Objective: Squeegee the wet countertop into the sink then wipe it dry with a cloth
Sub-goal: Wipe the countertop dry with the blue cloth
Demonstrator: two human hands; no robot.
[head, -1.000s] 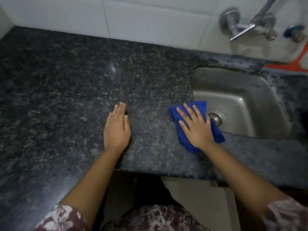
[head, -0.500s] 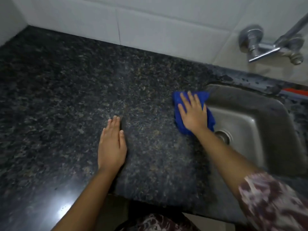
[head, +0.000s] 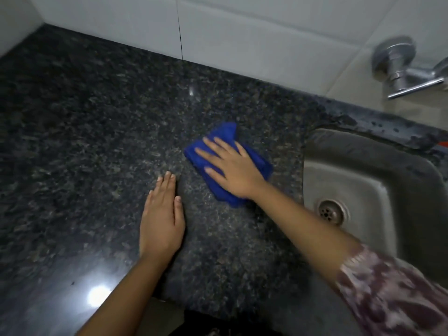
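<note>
A folded blue cloth (head: 225,133) lies on the dark speckled granite countertop (head: 97,132), left of the steel sink (head: 378,180). My right hand (head: 232,166) presses flat on the cloth with fingers spread, pointing left and away. My left hand (head: 162,217) rests palm down on the bare counter just in front of the cloth, fingers together, holding nothing. No squeegee is in view.
White wall tiles (head: 242,32) run along the back of the counter. A chrome tap (head: 400,69) is mounted on the wall above the sink, whose drain (head: 331,212) sits near my right forearm. The counter's front edge is near my left forearm.
My right hand has slid the cloth from the sink's edge leftward onto the middle of the counter, after first pushing it away from me. My left hand has stayed flat on the counter.
</note>
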